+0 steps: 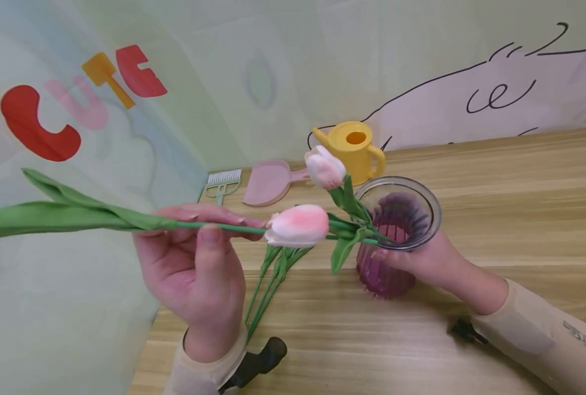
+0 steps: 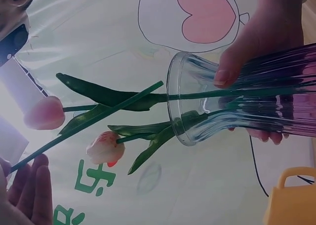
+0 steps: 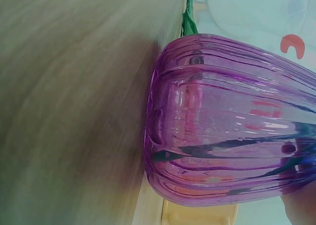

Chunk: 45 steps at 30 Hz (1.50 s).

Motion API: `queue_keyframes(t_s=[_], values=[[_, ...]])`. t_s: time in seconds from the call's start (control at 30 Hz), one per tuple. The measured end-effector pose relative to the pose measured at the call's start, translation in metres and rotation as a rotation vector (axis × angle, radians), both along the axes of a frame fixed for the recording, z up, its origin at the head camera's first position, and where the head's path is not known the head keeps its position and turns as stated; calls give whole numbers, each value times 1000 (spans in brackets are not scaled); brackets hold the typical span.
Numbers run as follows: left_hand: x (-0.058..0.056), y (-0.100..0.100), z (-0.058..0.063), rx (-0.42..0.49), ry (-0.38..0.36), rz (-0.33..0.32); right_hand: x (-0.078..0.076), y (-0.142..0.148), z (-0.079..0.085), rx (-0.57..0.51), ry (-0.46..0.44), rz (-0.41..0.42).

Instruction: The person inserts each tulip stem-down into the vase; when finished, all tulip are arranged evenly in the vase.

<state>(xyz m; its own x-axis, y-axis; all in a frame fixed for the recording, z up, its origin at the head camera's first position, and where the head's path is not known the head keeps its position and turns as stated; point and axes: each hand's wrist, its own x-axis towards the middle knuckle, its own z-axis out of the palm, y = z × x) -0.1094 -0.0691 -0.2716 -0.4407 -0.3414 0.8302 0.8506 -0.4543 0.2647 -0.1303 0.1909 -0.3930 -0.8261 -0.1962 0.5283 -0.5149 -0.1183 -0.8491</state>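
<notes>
My left hand (image 1: pixel 194 269) pinches the green stem of an artificial tulip (image 1: pixel 75 214), whose leaves stretch to the left edge in the head view; its bloom is out of frame. The bare stem end (image 2: pixel 148 90) points at the mouth of a ribbed glass vase (image 2: pixel 175 99), clear at the rim and purple below. Round the vase's neck, my right hand (image 1: pixel 433 260) keeps a grip. Two pink-and-white tulips stand in the vase, one bloom (image 1: pixel 297 225) leaning toward my left hand, the other bloom (image 1: pixel 324 167) toward the back. The vase bottom (image 3: pixel 153 121) is at the tabletop.
More green stems (image 1: pixel 273 280) lie on the wooden table (image 1: pixel 362 351) behind my left hand. At the back stand a yellow watering can (image 1: pixel 352 153), a pink dustpan (image 1: pixel 268 184) and a small brush (image 1: pixel 223 181). Printed sheets (image 1: pixel 253 66) form the walls behind and left.
</notes>
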Motion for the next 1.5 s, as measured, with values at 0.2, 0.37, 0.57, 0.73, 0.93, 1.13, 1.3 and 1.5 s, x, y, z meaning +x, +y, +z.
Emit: queue_keyframes(t_s=[0.2, 0.37, 0.57, 0.73, 0.93, 1.13, 1.3, 1.5], values=[[-1, 3, -2, -25, -19, 31, 0, 1, 1, 19, -14, -18], [-1, 6, -3, -90, -31, 68, 0, 2, 2, 35, -31, -22], [0, 9, -7, -187, -42, 115, 0, 3, 1, 31, -21, -24], [1, 12, -9, -225, -34, 106, -2, 2, 0, 11, 17, 0], [1, 15, -11, -264, -26, 57, -3, 1, -2, -27, 46, 32], [2, 17, -12, -306, -51, 29, -3, 1, -3, -25, 32, 30], [2, 19, -13, -375, -56, 30, -3, 1, -4, -31, 31, 40], [2, 18, -17, -428, -81, -25, -3, 1, -4, -27, 35, 26]])
